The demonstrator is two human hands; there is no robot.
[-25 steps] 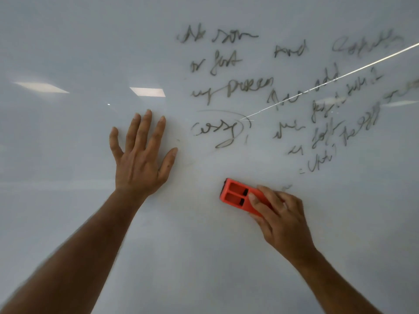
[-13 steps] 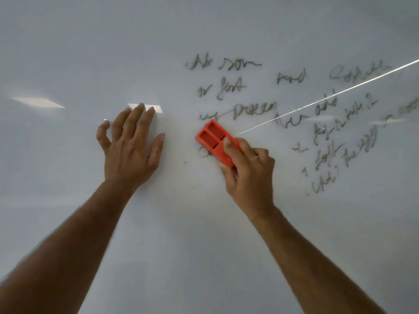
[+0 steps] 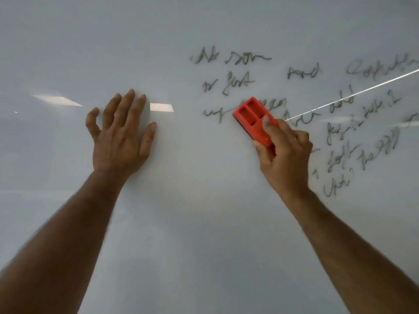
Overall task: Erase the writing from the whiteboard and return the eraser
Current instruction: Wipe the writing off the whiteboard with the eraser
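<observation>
The red eraser (image 3: 254, 118) is gripped in the right hand (image 3: 283, 155) and pressed on the whiteboard (image 3: 204, 223) right of centre. The left hand (image 3: 120, 134) is spread flat. Much writing (image 3: 229, 82) at upper right is left; erasing is judged partly done, the return not yet made.

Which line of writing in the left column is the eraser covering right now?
The third line down. The red eraser, held in the right hand, sits over that line's right half. The two lines above, the top one and the second, are uncovered.
</observation>
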